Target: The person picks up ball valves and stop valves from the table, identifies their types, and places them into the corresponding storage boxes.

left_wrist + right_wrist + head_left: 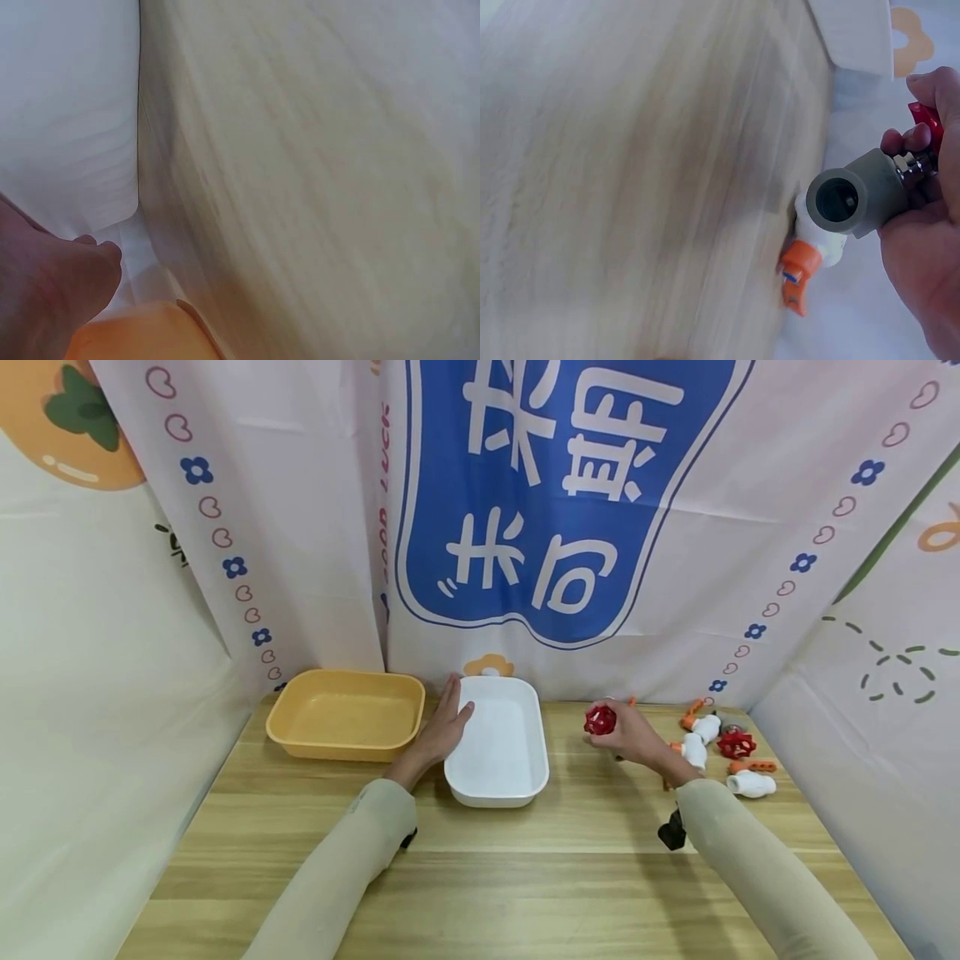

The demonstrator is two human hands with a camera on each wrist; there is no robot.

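Currently I have the right hand (628, 735) holding a grey valve (877, 193), fingers curled round its red handle (600, 720), over the table (510, 885) to the right of the white tray (502, 739); the left hand (444, 732) rests mostly straight fingers along that tray's left rim.

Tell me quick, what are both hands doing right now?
Left hand: open, touching the white tray.
Right hand: closed, holding a gray valve with a red knob.
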